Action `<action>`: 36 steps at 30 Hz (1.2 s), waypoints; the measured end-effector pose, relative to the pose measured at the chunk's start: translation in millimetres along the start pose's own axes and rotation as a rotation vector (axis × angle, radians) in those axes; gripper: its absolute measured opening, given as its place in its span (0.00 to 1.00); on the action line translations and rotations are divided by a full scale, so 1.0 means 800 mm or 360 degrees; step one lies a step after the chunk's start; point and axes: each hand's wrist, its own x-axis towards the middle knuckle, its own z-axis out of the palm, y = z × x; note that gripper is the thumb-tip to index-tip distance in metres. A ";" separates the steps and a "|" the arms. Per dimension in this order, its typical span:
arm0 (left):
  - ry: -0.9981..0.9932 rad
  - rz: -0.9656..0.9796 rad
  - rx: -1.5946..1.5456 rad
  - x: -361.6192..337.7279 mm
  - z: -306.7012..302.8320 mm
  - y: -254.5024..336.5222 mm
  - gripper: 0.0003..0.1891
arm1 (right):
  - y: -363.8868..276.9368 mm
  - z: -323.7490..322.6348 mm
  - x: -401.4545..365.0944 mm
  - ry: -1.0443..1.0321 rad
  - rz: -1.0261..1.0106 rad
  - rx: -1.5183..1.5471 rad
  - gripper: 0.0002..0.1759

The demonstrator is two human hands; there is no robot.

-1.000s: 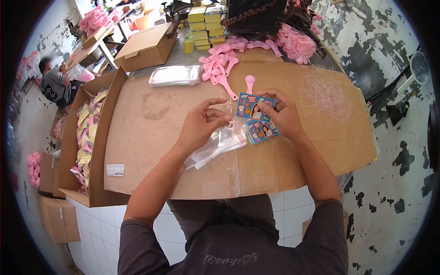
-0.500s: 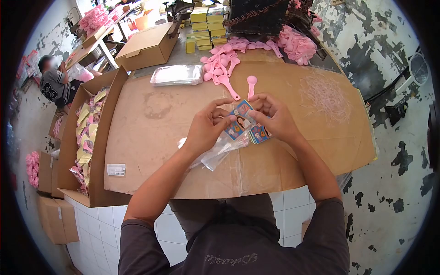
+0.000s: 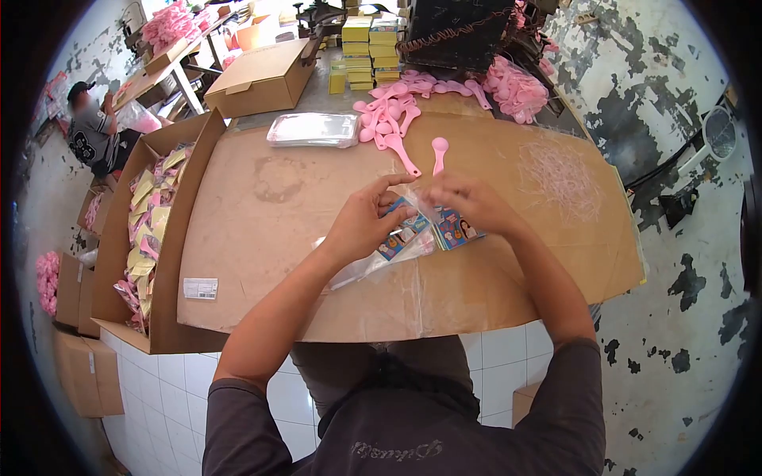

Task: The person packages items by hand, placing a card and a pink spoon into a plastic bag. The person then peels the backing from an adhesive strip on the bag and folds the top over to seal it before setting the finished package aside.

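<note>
A small blue printed card is pinched in my left hand, between thumb and fingers. Clear plastic shows at the card's upper end. My right hand is beside it, its curled fingers smeared by motion; I cannot tell what they grip. Just below that hand a small stack of matching cards lies on the cardboard. Under the left wrist and card spread clear plastic bags. One pink spoon rests beyond the right fingers, near a heap of pink spoons.
A bundle of clear bags lies at the back. Card stacks stand behind the spoons. Left of the cardboard sheet, an open box holds packed pieces. Clear plastic strips lie right. A person sits far left.
The card in my left hand has come slightly down and left. My right hand has left the card's edge, and its fingers have curled. The view has shifted slightly.
</note>
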 end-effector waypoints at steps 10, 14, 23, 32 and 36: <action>-0.0038 -0.0107 -0.0127 0.002 -0.001 0.000 0.25 | 0.042 -0.041 0.026 0.0539 -0.0467 -0.0895 0.13; -0.0029 -0.0062 -0.0165 0.003 0.003 -0.008 0.26 | -0.012 -0.027 0.003 0.0768 -0.0103 0.0202 0.15; -0.0050 -0.0104 -0.0129 0.000 0.015 -0.017 0.25 | -0.027 0.015 -0.007 0.0922 -0.0105 0.0594 0.22; -0.0027 -0.0215 -0.0264 0.004 0.016 -0.019 0.23 | -0.019 0.028 -0.015 0.0928 -0.0145 0.0532 0.21; 0.0016 -0.0152 -0.0338 0.005 0.016 -0.018 0.22 | -0.007 0.040 -0.014 0.0797 -0.0271 0.0518 0.22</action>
